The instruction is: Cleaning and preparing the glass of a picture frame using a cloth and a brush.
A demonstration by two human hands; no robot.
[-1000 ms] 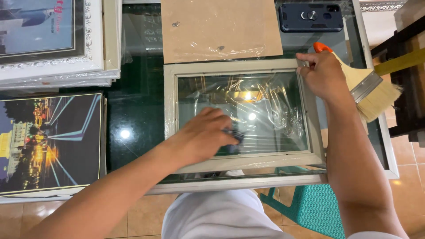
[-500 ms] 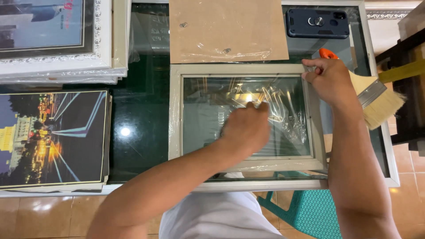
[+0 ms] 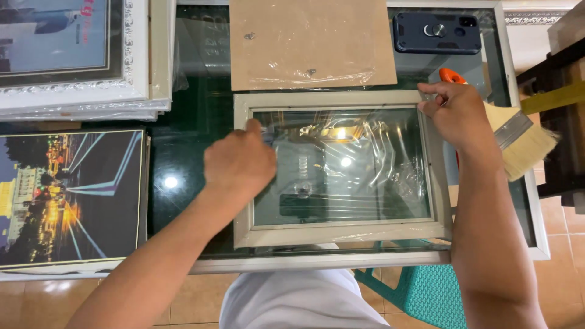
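Two hands of mine are on one pale picture frame (image 3: 341, 233) that lies flat on the glass-topped desk (image 3: 195, 116), wrapped in crinkled clear film. Inside the frame sits a glass pane (image 3: 359, 183), and through it I see only reflections and dark shapes under the desk.

From the head view, my left hand (image 3: 239, 163) is curled into a loose fist at the frame's upper left inner corner, knuckles up, fingertips pressed toward the pane; something small may be pinched under it, but I cannot tell what. My right hand (image 3: 458, 114) grips the frame's upper right corner, thumb and fingers closed narrowly on the edge.

Just behind my right hand lies a wide paintbrush (image 3: 518, 137) with an orange handle, metal band and pale bristles, on the desk's right edge. Touching the frame's far edge is a brown backing board (image 3: 311, 39), also under film. Beyond it to the right rests a dark phone (image 3: 436, 25) face down, with a ring holder on its case. At the far left stands a stack of white ornate framed pictures (image 3: 73, 55), and nearer me a pile of night-city prints (image 3: 70, 195), both well apart from the frame. A teal plastic stool (image 3: 426, 292) shows below the desk by my right arm.
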